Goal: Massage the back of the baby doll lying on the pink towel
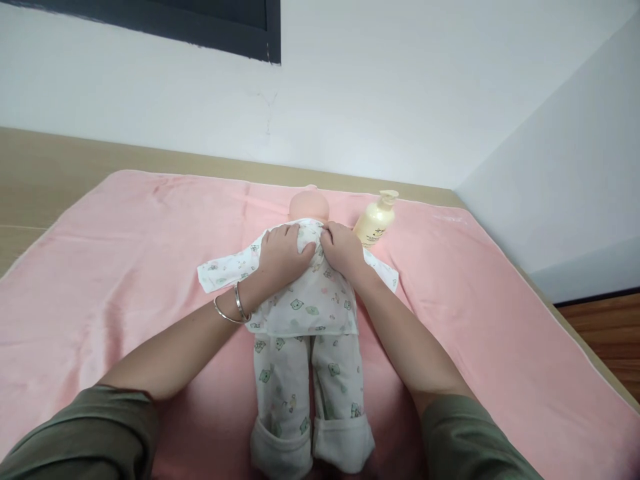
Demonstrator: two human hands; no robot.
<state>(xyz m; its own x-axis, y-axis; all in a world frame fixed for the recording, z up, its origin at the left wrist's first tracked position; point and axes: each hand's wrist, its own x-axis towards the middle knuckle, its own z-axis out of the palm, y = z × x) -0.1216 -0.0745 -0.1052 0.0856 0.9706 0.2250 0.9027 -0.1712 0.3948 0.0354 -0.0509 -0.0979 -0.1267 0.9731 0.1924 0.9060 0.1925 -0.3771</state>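
A baby doll (309, 204) lies on a pink blanket, its bald head at the far end. It wears a white printed top (310, 308) and matching trousers (284, 380) with rolled-up cuffs. My left hand (283, 255) rests on the chest of the top, its thumb apart from the fingers. Near the neckline, my right hand (343, 249) has its fingers curled on the top's fabric; the fingertips are partly hidden. Both sleeves of the top stretch out sideways, the right one partly behind my right wrist.
A pale yellow pump bottle (376, 220) stands just beyond my right hand, beside the doll's head. The pink blanket (165, 227) covers most of a wooden surface (30, 170). White walls (370, 100) rise behind and at the right, with a dark frame (210, 27) above.
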